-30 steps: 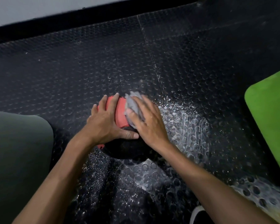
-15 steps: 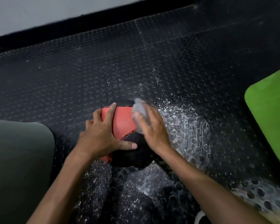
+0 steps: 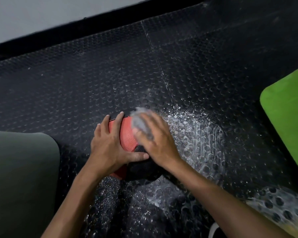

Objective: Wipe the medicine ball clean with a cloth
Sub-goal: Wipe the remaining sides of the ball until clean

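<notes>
Studded rubbery floor (image 3: 93,79); pebbled matt ball (image 3: 127,136); soft, perhaps fleecy cloth (image 3: 141,122).

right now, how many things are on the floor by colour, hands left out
red and black: 1, the ball
grey: 1, the cloth that the right hand presses on the ball while the left hand steadies it
green: 1, the bright mat
dark olive: 1, the mat on the left
total: 4
</notes>
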